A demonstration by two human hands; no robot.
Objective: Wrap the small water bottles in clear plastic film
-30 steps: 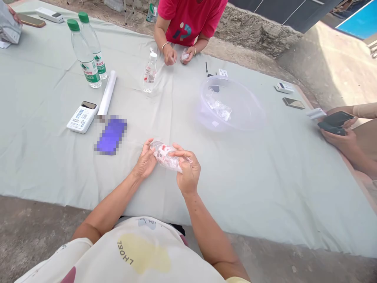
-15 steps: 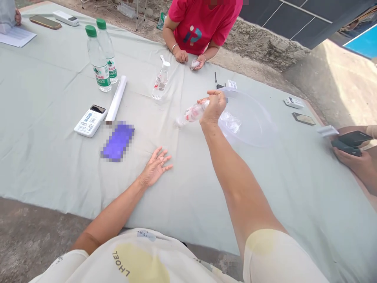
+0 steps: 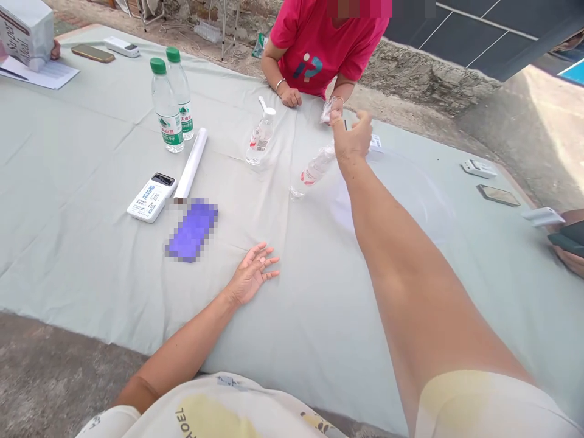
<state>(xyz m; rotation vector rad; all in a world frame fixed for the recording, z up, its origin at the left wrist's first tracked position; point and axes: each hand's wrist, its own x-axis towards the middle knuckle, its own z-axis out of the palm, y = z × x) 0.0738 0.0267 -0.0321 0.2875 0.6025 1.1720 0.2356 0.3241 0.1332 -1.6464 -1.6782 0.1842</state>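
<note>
My left hand (image 3: pixel 253 274) rests on the cloth, palm turned up and fingers spread, holding nothing. My right hand (image 3: pixel 353 137) is stretched out over the far side of the table, thumb and fingers apart. Just left of its wrist stands a clear plastic water bottle (image 3: pixel 314 171) with a red and white label, apart from the fingers. Beyond my thumb, a person in a pink shirt (image 3: pixel 314 55) holds a small crumpled clear-plastic item (image 3: pixel 327 111). A translucent round plate or lid (image 3: pixel 410 188) lies partly behind my right forearm.
Another small bottle (image 3: pixel 260 141) with a white spoon by its cap stands left of centre. Two green-capped bottles (image 3: pixel 168 131), a white roll (image 3: pixel 191 163), a white power bank (image 3: pixel 152 198) and a blurred purple item (image 3: pixel 194 231) lie leftward. Phones and devices (image 3: pixel 497 194) lie right.
My right hand has let go of the bottle, which now stands on the cloth, and has reached farther toward the other person. My left hand keeps its pose.
</note>
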